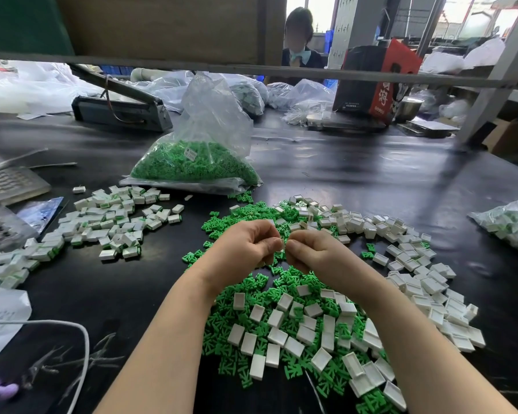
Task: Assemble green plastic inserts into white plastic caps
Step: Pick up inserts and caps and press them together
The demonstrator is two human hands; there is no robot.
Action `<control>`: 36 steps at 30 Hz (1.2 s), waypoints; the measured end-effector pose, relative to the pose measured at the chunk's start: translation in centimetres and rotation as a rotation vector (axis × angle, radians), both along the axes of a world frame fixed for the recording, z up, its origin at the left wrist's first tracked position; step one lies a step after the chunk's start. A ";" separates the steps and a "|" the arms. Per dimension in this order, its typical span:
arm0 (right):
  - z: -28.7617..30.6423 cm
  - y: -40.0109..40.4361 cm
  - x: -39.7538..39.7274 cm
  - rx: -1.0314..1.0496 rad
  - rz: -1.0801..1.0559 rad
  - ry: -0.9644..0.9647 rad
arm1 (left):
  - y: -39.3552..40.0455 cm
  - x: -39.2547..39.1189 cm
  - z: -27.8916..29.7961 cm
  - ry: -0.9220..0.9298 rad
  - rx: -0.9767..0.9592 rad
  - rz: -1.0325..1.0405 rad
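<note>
Looking down from the head camera, both hands meet above the middle of the black table point(371, 180). The left hand point(245, 246) and the right hand point(307, 249) have curled fingers and pinch together one small white cap point(282, 244); whether a green insert is already in it, I cannot tell.

The parts look light, stiff and smooth, so they probably slip easily; I would hold a cap by its two long sides.

Loose green inserts point(251, 294) and empty white caps point(407, 258) lie in a mixed heap under and right of the hands, too many to count. Finished caps point(114, 222) form one pile at the far left. One clear bag of inserts point(198, 162) stands far behind, and one more bag point(512, 222) lies at the right edge.
</note>
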State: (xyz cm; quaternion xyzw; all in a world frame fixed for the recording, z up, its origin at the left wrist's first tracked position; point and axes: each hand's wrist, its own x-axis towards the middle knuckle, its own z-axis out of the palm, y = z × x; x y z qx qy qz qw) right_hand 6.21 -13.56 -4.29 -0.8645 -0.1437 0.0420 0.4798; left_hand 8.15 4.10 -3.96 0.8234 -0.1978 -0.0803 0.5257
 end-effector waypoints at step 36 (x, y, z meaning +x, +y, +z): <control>-0.4 -0.2 0.0 -0.066 0.112 -0.070 | 0.5 0.0 0.4 -0.186 0.148 -0.039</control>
